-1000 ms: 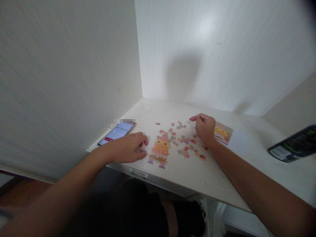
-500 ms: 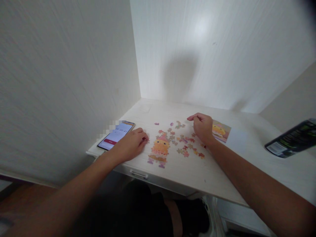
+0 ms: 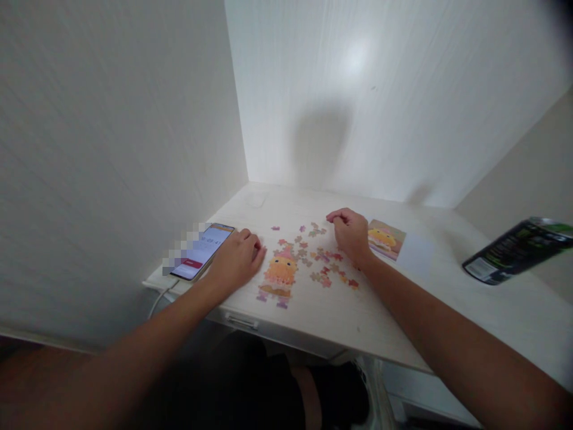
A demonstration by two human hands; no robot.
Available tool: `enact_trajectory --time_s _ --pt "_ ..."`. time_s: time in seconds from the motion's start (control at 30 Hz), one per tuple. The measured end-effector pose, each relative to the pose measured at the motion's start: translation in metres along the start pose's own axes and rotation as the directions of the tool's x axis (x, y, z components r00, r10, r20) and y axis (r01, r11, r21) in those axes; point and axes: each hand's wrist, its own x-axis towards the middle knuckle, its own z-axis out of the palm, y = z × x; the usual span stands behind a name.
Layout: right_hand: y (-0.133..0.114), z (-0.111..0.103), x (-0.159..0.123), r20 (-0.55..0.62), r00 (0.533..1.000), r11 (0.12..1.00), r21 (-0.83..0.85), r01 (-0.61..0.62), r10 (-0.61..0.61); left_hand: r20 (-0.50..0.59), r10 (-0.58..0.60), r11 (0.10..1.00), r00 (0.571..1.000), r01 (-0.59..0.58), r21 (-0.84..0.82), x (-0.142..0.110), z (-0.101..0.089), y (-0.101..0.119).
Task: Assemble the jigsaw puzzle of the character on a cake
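Observation:
A partly joined jigsaw puzzle [image 3: 280, 273], showing an orange and pink figure, lies flat on the white desk [image 3: 313, 325]. Just left of it rests my left hand [image 3: 242, 257], fingers curled in; whatever its fingertips may hold is hidden. Loose puzzle pieces [image 3: 328, 255] are scattered right of the joined part. Beyond them my right hand [image 3: 351, 233] is closed over the desk, with its fingers bent together; anything between them cannot be made out. A printed picture [image 3: 388, 240] with a similar yellow-orange figure lies right of this hand.
A phone [image 3: 201, 251] showing a running timer lies at the left edge, its cable [image 3: 160, 298] hanging off the desk. At the right stands a dark can [image 3: 514, 251]. White panels [image 3: 290, 71] enclose the desk, and a drawer handle [image 3: 242, 321] sits below its front edge.
The camera view has shifted slightly, moving the desk left in the picture. My left hand is a little closer to the joined puzzle. The right hand's fingers look slightly more curled.

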Motion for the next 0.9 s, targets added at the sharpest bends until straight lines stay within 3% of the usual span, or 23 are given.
enact_trajectory --time_s 0.13,0.37,0.63,0.77,0.9 --pt "0.0 0.0 0.0 0.0 1.0 1.0 -0.005 0.016 -0.016 -0.06 0.004 1.0 0.998 -0.006 -0.03 0.004 0.007 0.001" --pt "0.003 0.001 0.0 0.018 0.999 0.999 -0.018 0.033 -0.033 -0.066 0.0 0.984 0.998 -0.012 -0.179 0.004 0.011 -0.004" --pt "0.004 0.006 -0.001 0.175 0.981 0.991 -0.09 0.102 -0.085 -0.072 -0.025 0.997 0.997 0.019 -0.079 0.028 0.021 0.0" --pt "0.0 0.006 -0.006 0.377 0.908 0.959 -0.133 0.249 -0.184 -0.034 0.047 0.994 0.998 -0.05 -0.094 0.047 0.036 -0.002" --pt "-0.004 0.006 -0.012 0.578 0.778 0.884 -0.196 0.424 -0.245 0.005 0.108 0.989 0.994 -0.107 -0.104 0.05 0.038 -0.003"
